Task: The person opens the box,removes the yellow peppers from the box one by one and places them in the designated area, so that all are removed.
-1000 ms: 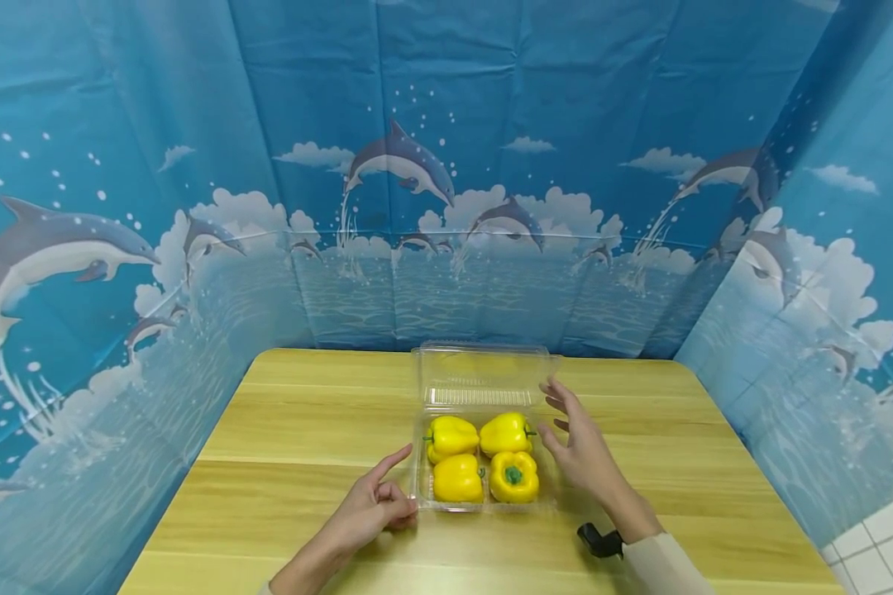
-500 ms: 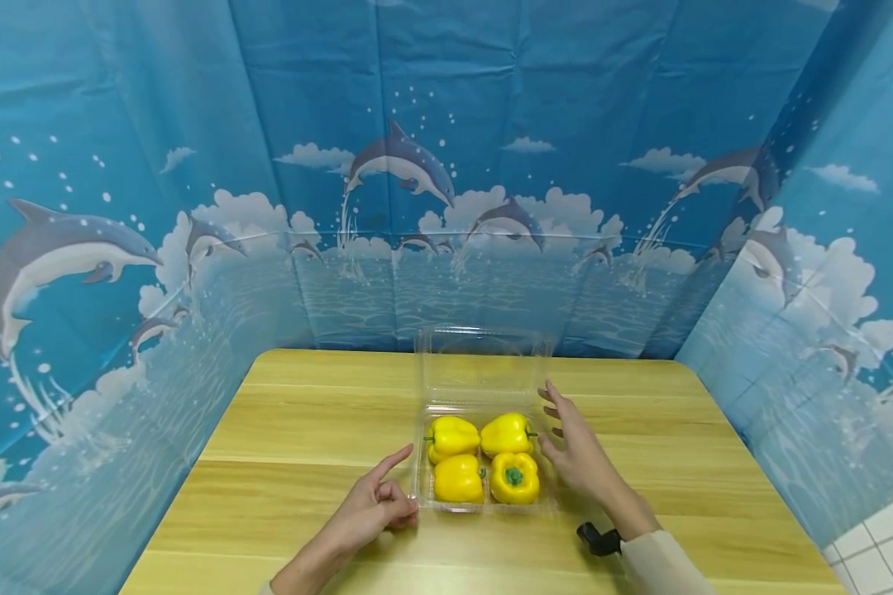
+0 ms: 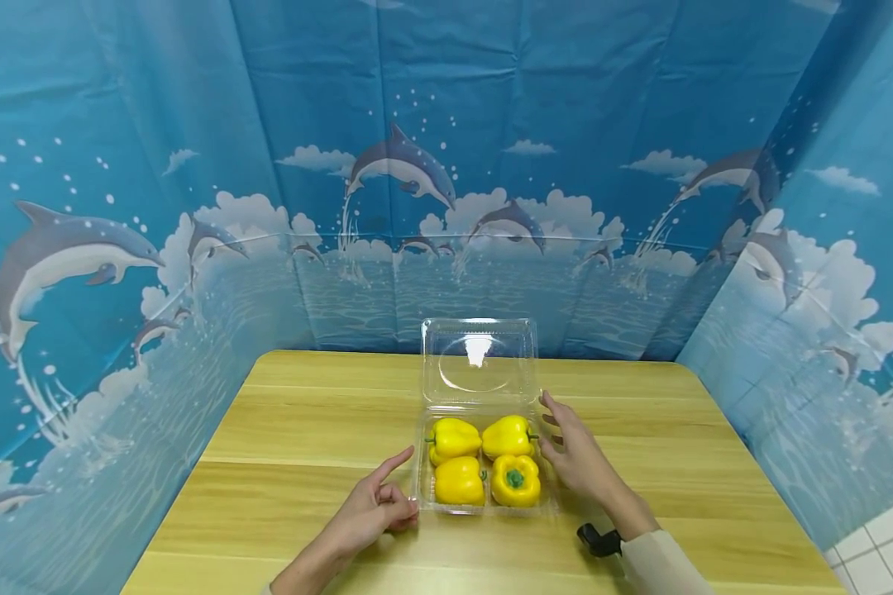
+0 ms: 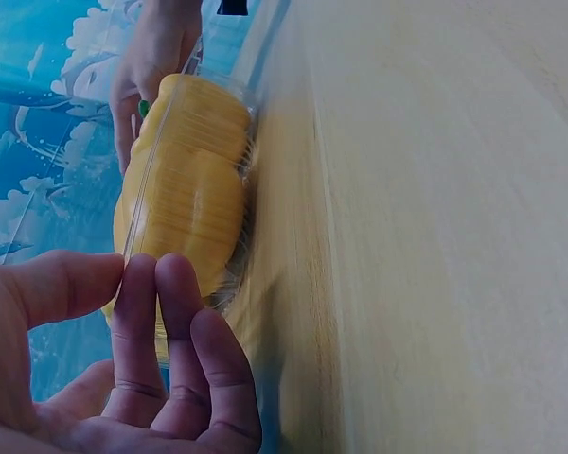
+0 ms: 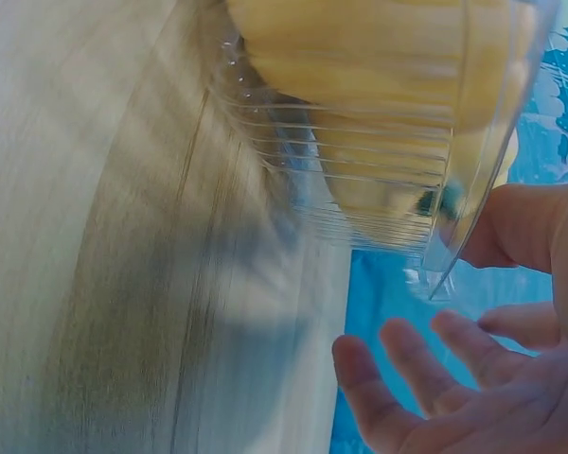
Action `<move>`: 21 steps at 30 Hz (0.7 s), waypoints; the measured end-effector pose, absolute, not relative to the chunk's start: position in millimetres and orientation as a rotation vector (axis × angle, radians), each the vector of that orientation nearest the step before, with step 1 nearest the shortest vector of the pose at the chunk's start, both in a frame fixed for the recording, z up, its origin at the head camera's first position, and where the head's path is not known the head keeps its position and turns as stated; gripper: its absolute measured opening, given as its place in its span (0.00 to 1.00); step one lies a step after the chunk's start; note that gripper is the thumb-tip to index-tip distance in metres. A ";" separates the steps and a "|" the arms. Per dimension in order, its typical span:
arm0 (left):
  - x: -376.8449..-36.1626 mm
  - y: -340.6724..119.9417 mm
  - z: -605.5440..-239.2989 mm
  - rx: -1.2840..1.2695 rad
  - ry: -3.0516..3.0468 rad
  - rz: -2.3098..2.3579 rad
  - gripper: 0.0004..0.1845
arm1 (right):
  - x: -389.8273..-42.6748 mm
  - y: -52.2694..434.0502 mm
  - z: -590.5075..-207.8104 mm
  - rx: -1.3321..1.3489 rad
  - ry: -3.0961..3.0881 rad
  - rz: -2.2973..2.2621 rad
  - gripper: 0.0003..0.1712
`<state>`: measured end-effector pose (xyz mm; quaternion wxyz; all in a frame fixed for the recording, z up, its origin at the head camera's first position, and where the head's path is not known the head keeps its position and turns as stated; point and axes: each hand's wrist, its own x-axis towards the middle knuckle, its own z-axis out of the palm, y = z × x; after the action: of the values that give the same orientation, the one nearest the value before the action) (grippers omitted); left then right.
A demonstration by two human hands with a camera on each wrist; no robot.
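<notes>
Notably, box [image 3: 484, 496] sat mid-table, lid [image 3: 479, 361] upright, four peppers [image 3: 484, 459] inside. Left hand [image 3: 372, 512] pinched near-left rim; right hand [image 3: 576, 454] spread loosely beside right wall. Risk: unsupported lid could drop, or thin box slide under uneven pressure.

Bright, even light fills the head view, with a white glare spot on the clear lid [image 3: 479, 351] at centre. Frame edges bend outward. Both wrist views look soft, possibly motion-blurred, with dim lower corners.

Four yellow peppers [image 3: 484, 460], one clear clamshell box [image 3: 480, 370], one wooden table [image 3: 305, 430], two hands [image 3: 375, 508]
</notes>
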<state>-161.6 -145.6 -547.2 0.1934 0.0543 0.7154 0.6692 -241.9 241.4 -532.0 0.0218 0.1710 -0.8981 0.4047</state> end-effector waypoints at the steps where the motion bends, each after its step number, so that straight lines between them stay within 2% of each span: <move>1: -161.7 -145.8 -547.4 0.156 2.005 1.877 0.51 | -241.7 241.4 -532.3 0.525 -2.794 1.268 0.47; 21: -160.8 -144.0 -550.7 0.147 2.071 1.845 0.50 | -241.0 243.0 -536.5 0.509 -2.864 1.344 0.36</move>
<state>-160.8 -144.0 -550.7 0.1811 0.0520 0.7332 0.6534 -241.0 243.0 -536.5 -0.0315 0.1586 -0.8933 0.4193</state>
